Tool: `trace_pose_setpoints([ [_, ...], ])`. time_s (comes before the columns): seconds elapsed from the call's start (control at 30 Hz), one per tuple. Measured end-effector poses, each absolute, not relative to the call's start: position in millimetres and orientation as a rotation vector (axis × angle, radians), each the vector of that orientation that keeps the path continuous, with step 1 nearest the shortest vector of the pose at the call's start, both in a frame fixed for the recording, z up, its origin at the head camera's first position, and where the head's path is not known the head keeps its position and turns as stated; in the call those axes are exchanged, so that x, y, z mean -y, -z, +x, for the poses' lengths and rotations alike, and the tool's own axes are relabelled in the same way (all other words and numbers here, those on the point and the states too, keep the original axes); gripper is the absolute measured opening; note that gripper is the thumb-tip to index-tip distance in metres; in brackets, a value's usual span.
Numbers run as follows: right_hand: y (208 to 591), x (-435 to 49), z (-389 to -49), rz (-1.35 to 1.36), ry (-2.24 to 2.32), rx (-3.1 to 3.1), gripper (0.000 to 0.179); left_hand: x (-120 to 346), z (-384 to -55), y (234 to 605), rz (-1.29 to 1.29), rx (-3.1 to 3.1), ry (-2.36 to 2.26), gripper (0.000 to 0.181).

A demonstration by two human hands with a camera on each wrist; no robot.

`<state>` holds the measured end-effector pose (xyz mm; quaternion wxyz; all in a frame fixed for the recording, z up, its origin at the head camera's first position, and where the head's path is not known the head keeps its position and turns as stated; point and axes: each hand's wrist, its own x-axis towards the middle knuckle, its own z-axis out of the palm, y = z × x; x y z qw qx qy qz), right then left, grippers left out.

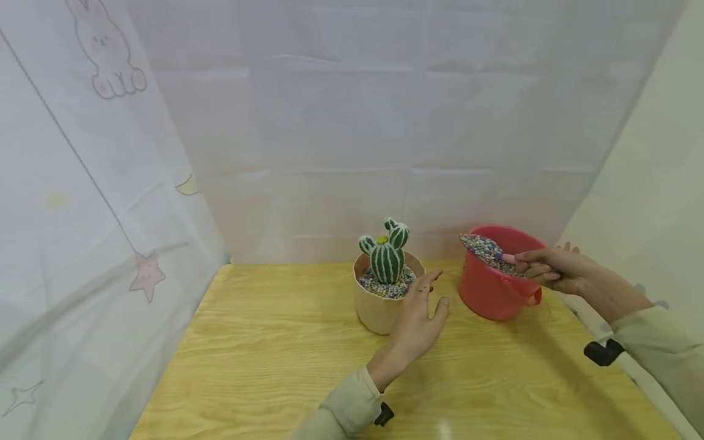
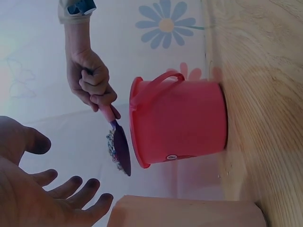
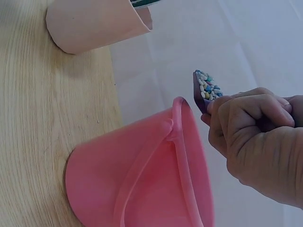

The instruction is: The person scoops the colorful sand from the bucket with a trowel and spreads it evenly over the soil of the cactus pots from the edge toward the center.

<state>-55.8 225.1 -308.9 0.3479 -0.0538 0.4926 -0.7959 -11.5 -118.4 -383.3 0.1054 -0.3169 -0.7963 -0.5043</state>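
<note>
My right hand [image 1: 555, 269] grips the pink handle of a small trowel [image 2: 121, 146] with a purple blade. Multicoloured pebbles [image 3: 208, 85] are heaped on that blade, which is held above the rim of a red bucket [image 1: 489, 293]. Beside the bucket, to its left, stands a beige pot [image 1: 379, 311] holding a green cactus [image 1: 387, 263] with white stripes and a yellow top, pebbles around its base. With fingers spread and nothing in them, my left hand [image 1: 415, 327] is at the pot's right side, overlapping it in the head view.
The wooden table [image 1: 286, 342] carries the pot and bucket near its back edge. A pale cloth [image 1: 330, 122] with printed figures hangs behind and at the left. The bucket's handle [image 2: 158, 85] hangs down its side. A few loose pebbles [image 2: 228, 173] lie on the table by the bucket.
</note>
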Motion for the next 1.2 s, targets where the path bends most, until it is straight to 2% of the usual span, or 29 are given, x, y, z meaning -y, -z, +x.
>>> trace_pose_setpoints([
  [0.33, 307, -210, -57, -0.102, 2.063, -1.315, 0.04, 135, -13, 387, -0.904, 2.316, 1.543, 0.05],
  [0.57, 307, -199, -57, -0.139, 2.008, -1.416, 0.059, 151, -16, 390, -0.813, 2.274, 1.574, 0.047],
  [0.8, 305, -186, -59, -0.175, 1.967, -1.446, 0.059, 169, -25, 391, -0.696, 2.051, 1.518, 0.034],
  [1.07, 309, -174, -62, -0.206, 1.955, -1.503, 0.05, 183, -34, 395, -0.42, 2.033, 1.473, 0.032],
  [1.2, 310, -167, -63, -0.209, 1.935, -1.518, 0.052, 186, -34, 398, -0.219, 2.201, 1.411, 0.043],
])
